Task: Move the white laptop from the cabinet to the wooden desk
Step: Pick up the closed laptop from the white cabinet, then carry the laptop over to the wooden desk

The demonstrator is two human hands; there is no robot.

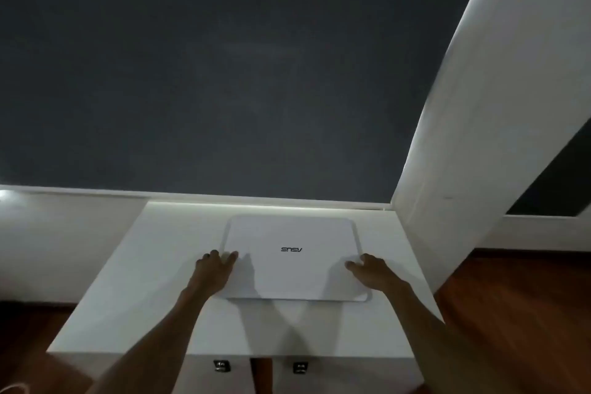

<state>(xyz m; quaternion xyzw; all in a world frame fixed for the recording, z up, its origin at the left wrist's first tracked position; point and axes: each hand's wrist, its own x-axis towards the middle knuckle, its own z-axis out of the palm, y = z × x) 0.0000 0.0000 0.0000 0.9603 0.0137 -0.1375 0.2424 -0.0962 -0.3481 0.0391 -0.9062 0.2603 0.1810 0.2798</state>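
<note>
A closed white laptop (292, 261) with a dark logo lies flat on top of the white cabinet (144, 304), close to the back wall. My left hand (215, 272) rests on the laptop's left edge, fingers curled around it. My right hand (372, 270) lies on the right edge, fingers spread over the lid. Whether the laptop is lifted off the cabinet I cannot tell. The wooden desk is not in view.
A dark grey wall (224, 73) rises behind the cabinet. A white panel (479, 137) stands at the right. Two metal handles (221, 365) show on the cabinet front. Brown wooden floor (518, 313) lies on both sides.
</note>
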